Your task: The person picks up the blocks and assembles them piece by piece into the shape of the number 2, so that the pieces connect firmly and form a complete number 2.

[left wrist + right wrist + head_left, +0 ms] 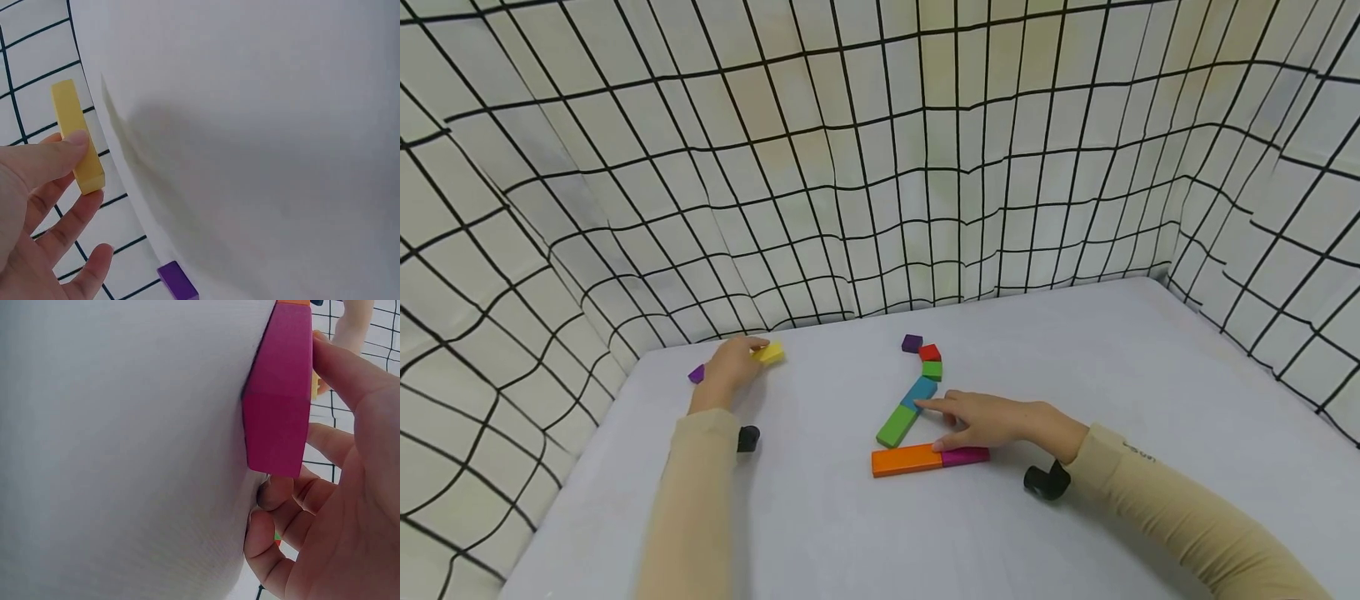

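Near the table's back left, my left hand (733,367) pinches a yellow block (70,106) between thumb and fingers. A purple block (697,374) lies beside that hand, partly hidden by it. My right hand (988,419) reaches over a row of blocks; its forefinger touches a blue block (921,387), and its thumb is at the orange block (904,461) where that meets a magenta block (278,394). A green block (895,427) touches the blue one's lower end. Beyond the blue block, a small green block (932,371), a red block (929,352) and a dark purple block (912,342) curve away.
A white sheet covers the table (820,533). Black netting (880,179) over white cloth rises along the back and both sides. A black wrist camera (1047,482) sits under the right wrist, and another (748,438) beside the left one.
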`<state>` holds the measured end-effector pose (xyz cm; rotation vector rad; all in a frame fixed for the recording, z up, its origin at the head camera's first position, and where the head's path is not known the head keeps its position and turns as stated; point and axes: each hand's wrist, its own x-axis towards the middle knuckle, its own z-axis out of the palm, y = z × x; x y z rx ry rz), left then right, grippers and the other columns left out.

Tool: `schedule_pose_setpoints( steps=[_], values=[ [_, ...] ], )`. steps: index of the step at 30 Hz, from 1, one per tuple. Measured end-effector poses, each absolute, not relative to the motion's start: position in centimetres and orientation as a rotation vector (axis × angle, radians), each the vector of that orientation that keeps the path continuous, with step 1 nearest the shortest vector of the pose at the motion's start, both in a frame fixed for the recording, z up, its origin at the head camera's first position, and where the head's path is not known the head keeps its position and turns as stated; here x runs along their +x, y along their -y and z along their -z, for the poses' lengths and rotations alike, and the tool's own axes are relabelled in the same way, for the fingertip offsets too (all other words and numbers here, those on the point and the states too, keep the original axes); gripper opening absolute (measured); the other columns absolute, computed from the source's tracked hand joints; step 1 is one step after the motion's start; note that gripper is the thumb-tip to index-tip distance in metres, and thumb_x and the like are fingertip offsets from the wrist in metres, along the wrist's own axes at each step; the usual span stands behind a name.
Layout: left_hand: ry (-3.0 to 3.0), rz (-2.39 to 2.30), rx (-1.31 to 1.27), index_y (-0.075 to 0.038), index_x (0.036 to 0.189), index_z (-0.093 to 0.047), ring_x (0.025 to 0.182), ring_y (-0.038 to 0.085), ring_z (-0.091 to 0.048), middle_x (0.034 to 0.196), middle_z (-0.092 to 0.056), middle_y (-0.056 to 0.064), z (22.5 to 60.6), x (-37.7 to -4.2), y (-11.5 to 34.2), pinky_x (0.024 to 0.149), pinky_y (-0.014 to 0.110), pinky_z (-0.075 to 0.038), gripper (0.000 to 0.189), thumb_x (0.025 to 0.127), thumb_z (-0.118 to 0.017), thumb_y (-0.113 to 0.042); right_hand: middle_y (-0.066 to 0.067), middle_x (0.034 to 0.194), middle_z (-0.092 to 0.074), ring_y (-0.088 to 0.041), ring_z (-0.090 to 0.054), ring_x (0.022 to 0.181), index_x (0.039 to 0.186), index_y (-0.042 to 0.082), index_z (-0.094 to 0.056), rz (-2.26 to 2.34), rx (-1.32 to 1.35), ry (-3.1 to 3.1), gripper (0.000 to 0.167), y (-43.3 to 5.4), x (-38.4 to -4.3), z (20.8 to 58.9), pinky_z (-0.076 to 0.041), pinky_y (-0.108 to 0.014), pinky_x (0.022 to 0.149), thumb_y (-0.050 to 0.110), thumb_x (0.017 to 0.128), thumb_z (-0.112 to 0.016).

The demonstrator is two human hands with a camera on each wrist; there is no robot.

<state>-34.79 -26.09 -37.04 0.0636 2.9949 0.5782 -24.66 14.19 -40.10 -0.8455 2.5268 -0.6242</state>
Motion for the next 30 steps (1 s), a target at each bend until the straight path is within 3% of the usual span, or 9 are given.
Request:
schedule_pose_setpoints(
  steps=[17, 30],
  values=[
    [-3.011, -0.634, 0.15, -0.003, 0.146, -0.054, 0.139, 0.051, -0.037, 0.149, -0.045, 0.028, 36.8, -34.7, 23.6, 0.108, 0.07, -0.031, 0.047, 0.1, -0.059, -0.001, 0.002, 0.099, -0.051, -0.014, -0.051, 0.094, 0.158, 0.021, -0.041, 0.626, -0.852, -2.533, 0.073, -14.2, -24.7, 40.1, -0.048, -0.032, 0.076, 0.043, 0.096, -0.071],
    [-3.017, -0.672, 0.235, -0.003, 0.142, -0.059, 0.139, 0.047, -0.041, 0.146, -0.052, 0.024, 37.4, -34.8, 21.1, 0.108, 0.068, -0.032, 0.044, 0.098, -0.062, 0.001, 0.003, 0.099, -0.051, -0.014, -0.052, 0.094, 0.159, 0.023, -0.041, 0.613, -0.83, -2.536, 0.073, -14.0, -24.7, 40.2, -0.048, -0.031, 0.076, 0.043, 0.096, -0.072]
  ],
)
